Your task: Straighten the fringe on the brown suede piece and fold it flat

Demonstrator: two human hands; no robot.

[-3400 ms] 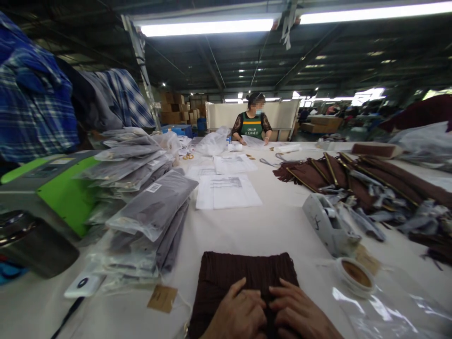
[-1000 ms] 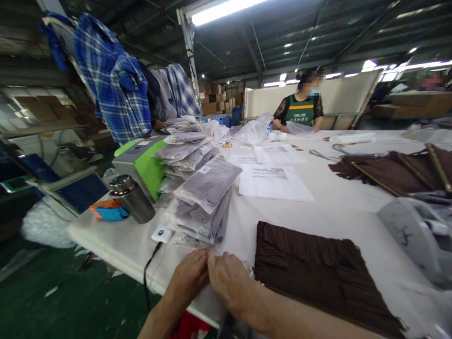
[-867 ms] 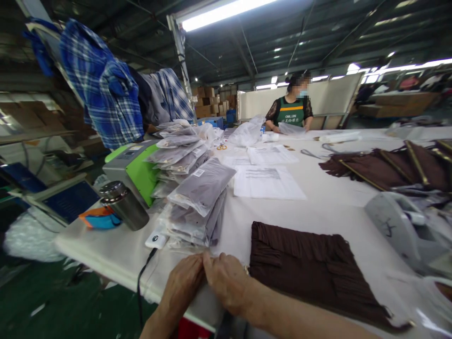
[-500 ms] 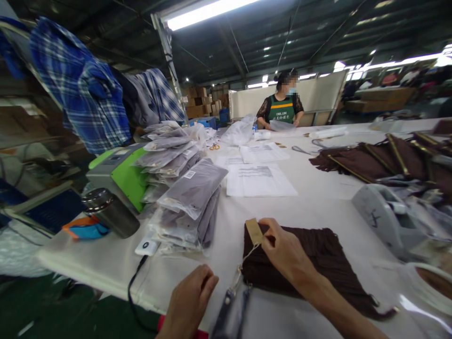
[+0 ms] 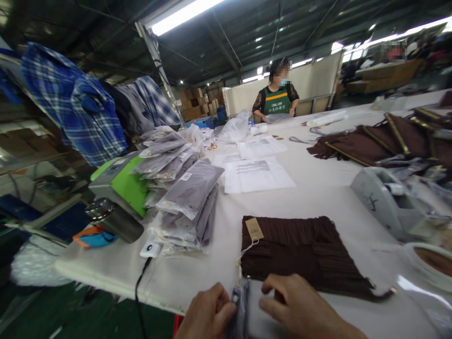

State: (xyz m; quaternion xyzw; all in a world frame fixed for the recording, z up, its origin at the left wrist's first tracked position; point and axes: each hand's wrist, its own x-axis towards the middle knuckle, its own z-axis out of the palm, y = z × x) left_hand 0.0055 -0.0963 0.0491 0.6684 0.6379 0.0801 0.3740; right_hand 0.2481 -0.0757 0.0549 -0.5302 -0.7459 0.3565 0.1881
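Observation:
A dark brown fringed pouch point(image 5: 293, 254) lies flat on the white table, a tan tag point(image 5: 254, 228) on its upper left corner with a pale string running down. Below its left corner hangs a bluish-grey strap in a clear wrap point(image 5: 242, 306). My left hand point(image 5: 212, 310) is closed at the left side of this strap, thumb and fingers pinched on it. To the right of the strap, my right hand point(image 5: 293, 301) has thumb and forefinger apart, nothing between them, just below the pouch's lower edge.
Bagged grey items point(image 5: 190, 188) are stacked at left, beside a flask point(image 5: 115, 221) and a green machine point(image 5: 129, 183). White bags point(image 5: 259, 176) lie mid-table. A tape dispenser point(image 5: 381, 202) and brown pouches point(image 5: 388, 141) are at right. A person point(image 5: 277, 101) works across the table.
My right hand has let go of the tan tag and moved down towards the strap. My left hand has moved right to the strap. The view has shifted slightly.

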